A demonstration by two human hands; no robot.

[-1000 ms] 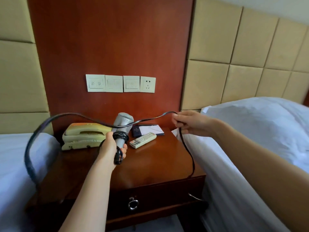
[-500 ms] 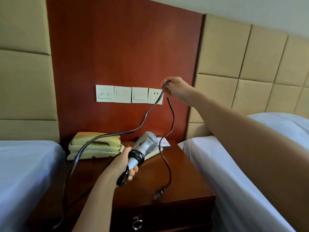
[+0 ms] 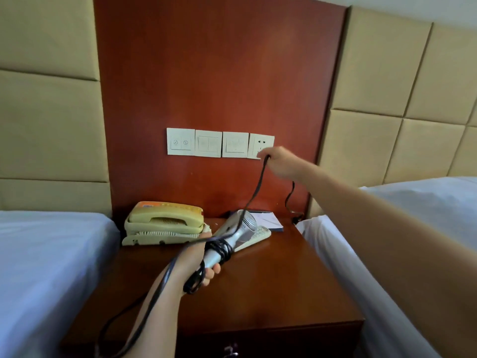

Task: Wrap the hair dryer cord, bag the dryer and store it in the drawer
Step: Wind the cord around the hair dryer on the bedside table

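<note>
My left hand grips the handle of a silver hair dryer held over the wooden nightstand. Several turns of the black cord circle the handle. From the dryer the cord rises to my right hand, which pinches it in front of the wall socket. A loose end with the plug hangs below my right hand near the nightstand's back right corner. Another loop of cord trails down past my left forearm. The drawer pull shows at the bottom edge.
A yellowed telephone sits at the nightstand's back left. A remote control and a notepad lie behind the dryer. White beds flank the nightstand on both sides. Switch plates are set in the red wood panel.
My right hand has carried the cord up from bed level and then lower and further right, in front of the socket. The plug end swung from mid-nightstand to the back right corner.
</note>
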